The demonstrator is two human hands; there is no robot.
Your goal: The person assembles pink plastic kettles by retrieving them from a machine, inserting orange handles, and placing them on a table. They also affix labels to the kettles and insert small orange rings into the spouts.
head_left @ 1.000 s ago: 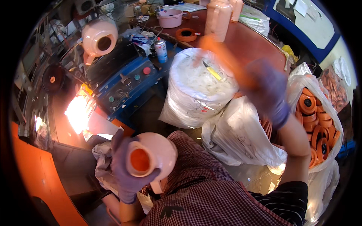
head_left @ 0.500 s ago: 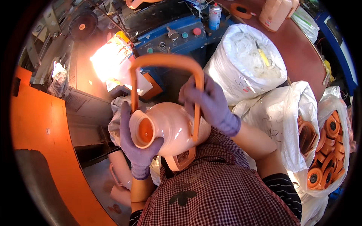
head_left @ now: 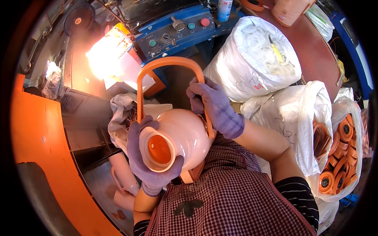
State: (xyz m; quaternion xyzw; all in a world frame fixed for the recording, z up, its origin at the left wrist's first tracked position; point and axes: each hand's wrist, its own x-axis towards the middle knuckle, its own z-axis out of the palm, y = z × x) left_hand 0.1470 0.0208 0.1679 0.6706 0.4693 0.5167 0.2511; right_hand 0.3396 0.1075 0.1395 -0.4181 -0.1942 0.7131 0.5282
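Note:
A glossy pink jug (head_left: 189,135) lies tilted in front of my apron, its round mouth toward me and an orange interior showing. My left hand (head_left: 151,175), in a purple glove, wraps round the jug's neck from the left. An orange arched carrying handle (head_left: 169,61) spans the jug, one end by the neck's left side, the other against the jug's right shoulder. My gloved right hand (head_left: 217,108) has its fingers closed on the right leg of this arch. Beneath the jug, a side handle (head_left: 191,176) juts toward the apron.
Ahead is a blue control panel (head_left: 177,31) with buttons, beside a spray can (head_left: 224,11). To the right, a white sack (head_left: 232,63) holds clear rings and a yellow-handled tool (head_left: 277,54). Another bag holds orange parts (head_left: 341,157). An orange panel (head_left: 43,122) and pink jugs (head_left: 124,169) are left.
The jug's mouth has shifted slightly right and turned more toward me. My right hand has moved slightly, and the handle's right leg sits farther right along the jug's shoulder.

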